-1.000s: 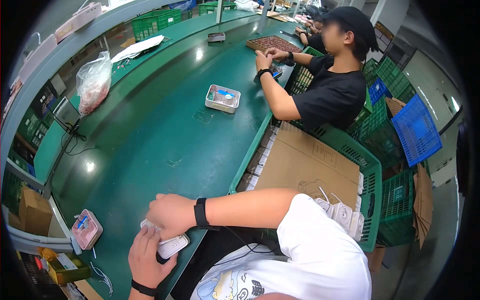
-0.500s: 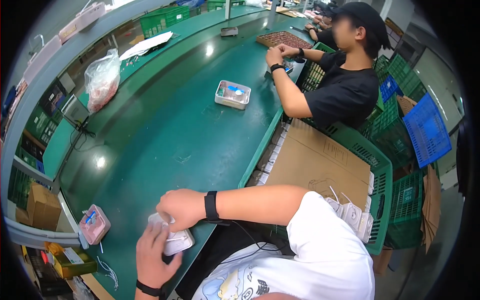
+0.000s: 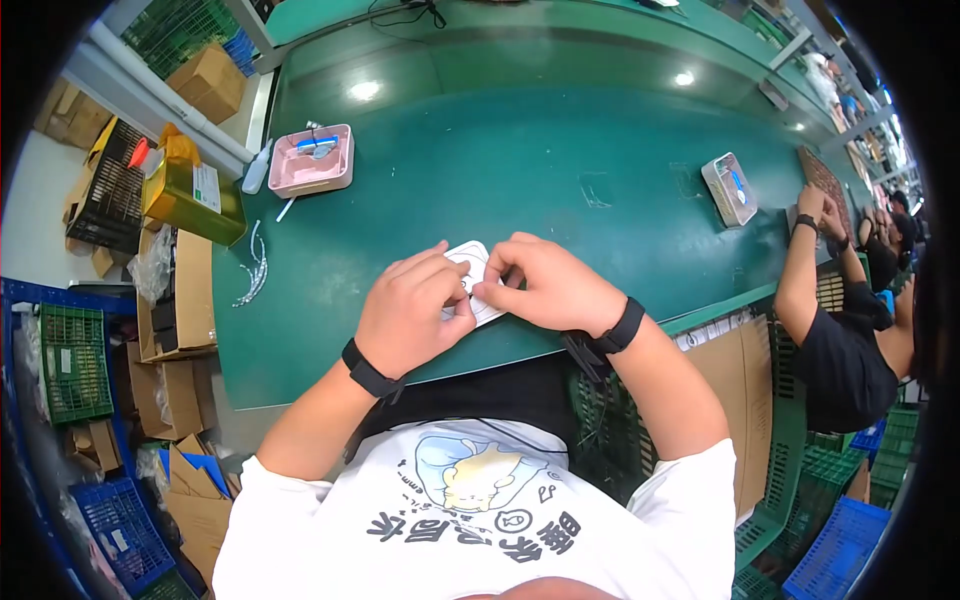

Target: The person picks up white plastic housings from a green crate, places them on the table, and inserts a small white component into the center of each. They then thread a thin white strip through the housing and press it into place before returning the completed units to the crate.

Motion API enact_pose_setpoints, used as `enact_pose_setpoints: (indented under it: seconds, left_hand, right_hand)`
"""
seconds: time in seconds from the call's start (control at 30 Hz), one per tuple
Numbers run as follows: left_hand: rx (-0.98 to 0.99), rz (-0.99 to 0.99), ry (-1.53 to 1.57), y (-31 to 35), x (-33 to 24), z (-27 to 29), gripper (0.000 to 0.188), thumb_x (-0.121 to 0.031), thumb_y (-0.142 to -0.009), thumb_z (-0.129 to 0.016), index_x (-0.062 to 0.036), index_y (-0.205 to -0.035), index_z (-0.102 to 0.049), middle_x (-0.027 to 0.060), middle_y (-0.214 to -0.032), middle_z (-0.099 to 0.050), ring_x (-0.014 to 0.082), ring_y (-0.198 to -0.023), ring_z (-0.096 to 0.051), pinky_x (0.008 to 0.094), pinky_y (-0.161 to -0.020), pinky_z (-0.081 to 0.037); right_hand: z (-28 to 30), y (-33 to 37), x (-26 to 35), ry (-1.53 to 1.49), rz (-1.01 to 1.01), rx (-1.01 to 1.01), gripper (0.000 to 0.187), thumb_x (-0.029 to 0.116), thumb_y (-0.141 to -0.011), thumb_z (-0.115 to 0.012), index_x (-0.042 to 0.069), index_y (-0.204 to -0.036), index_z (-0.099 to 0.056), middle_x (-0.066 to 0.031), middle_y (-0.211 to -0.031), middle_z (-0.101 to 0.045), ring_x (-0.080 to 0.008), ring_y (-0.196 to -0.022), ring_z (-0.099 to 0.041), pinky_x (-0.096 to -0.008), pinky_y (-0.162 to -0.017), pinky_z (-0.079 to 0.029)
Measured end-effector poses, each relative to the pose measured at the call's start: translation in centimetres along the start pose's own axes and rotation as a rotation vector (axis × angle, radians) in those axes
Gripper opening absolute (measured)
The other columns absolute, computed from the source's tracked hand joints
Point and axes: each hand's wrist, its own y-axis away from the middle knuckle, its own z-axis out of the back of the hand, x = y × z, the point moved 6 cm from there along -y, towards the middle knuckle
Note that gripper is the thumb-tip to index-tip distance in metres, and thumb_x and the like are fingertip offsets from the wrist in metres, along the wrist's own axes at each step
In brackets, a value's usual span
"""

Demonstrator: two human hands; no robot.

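A flat white plastic case (image 3: 468,254) with rounded corners lies on the green table close in front of me, partly covered by both hands. My left hand (image 3: 415,305) curls over its left side, thumb and fingertips closed at the case. My right hand (image 3: 555,285) comes from the other side, its thumb and forefinger pinched together over the case's middle. The two hands' fingertips almost meet there. A small dark spot shows between them, too small to name, and what the right fingers pinch is hidden.
A pink tray (image 3: 335,180) with blue-handled tools stands at the far left, beside a yellow metal can (image 3: 205,200) and a bundle of pale wires (image 3: 257,270). Farther right are a white tray (image 3: 730,205) and a co-worker's arms (image 3: 797,260). A green crate (image 3: 785,450) holds cardboard.
The view has swung left, so the co-worker now sits at the right edge. My hands have gone from lying over the white case to working with curled fingertips on it.
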Motion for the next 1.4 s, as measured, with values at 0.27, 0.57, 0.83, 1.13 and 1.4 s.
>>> enact_pose_setpoints:
  seconds: [0.27, 0.57, 0.83, 1.13, 1.4]
  left_hand:
    - [0.23, 0.108, 0.126, -1.0, 1.0, 0.1, 0.021, -0.007, -0.08, -0.085, -0.0056, -0.094, -0.07, 0.0163, -0.119, -0.076, 0.0379, -0.117, -0.072, 0.0474, -0.105, -0.059]
    - [0.354, 0.254, 0.279, -1.3, 3.7, -0.6, 0.056, -0.019, -0.082, -0.091, -0.0107, -0.132, -0.068, 0.02, -0.155, -0.051, 0.0384, -0.135, -0.057, 0.0462, -0.114, -0.05]
    - [0.139, 0.12, 0.015, 4.2, -0.8, 2.3, 0.076, -0.033, -0.091, -0.089, -0.0116, -0.157, -0.058, 0.0243, -0.165, -0.05, 0.0395, -0.147, -0.056, 0.0489, -0.123, -0.046]
    - [0.054, 0.793, 1.584, 5.6, 4.1, -3.7, 0.077, -0.062, -0.118, -0.028, -0.0052, -0.168, -0.043, 0.0237, -0.157, -0.061, 0.0353, -0.144, -0.062, 0.0538, -0.123, -0.047]
    - [0.108, 0.596, 1.162, 7.2, 2.8, -2.9, 0.073, -0.046, -0.121, -0.044, 0.0006, -0.173, -0.021, 0.0275, -0.155, -0.058, 0.0342, -0.14, -0.065, 0.0471, -0.122, -0.048]
  right_hand:
    - [0.2, 0.3, 0.0, -0.012, 0.046, -0.017, 0.013, 0.018, -0.104, -0.07, 0.006, -0.107, -0.074, -0.0106, -0.101, -0.068, -0.0243, -0.096, -0.065, -0.0372, -0.084, -0.054]
    - [0.0, -0.5, -0.5, 0.026, 0.039, -0.025, 0.013, 0.018, -0.104, -0.07, 0.006, -0.107, -0.073, -0.0109, -0.104, -0.067, -0.025, -0.096, -0.065, -0.0374, -0.085, -0.054]
    - [0.2, -0.3, 1.6, -0.029, -0.044, 0.092, 0.035, 0.032, -0.1, -0.081, 0.01, -0.126, -0.073, -0.0132, -0.122, -0.065, -0.0281, -0.109, -0.066, -0.0397, -0.096, -0.055]
    - [-1.4, 2.3, 8.0, 0.675, 0.502, -0.205, 0.099, 0.056, -0.078, -0.095, 0.015, -0.159, -0.054, -0.0215, -0.142, -0.06, -0.044, -0.132, -0.059, -0.0543, -0.114, -0.047]
    - [6.6, 2.1, 0.2, 0.742, -0.477, -0.145, 0.123, 0.07, -0.065, -0.096, 0.005, -0.157, -0.047, -0.0268, -0.142, -0.058, -0.0486, -0.133, -0.061, -0.0556, -0.112, -0.052]
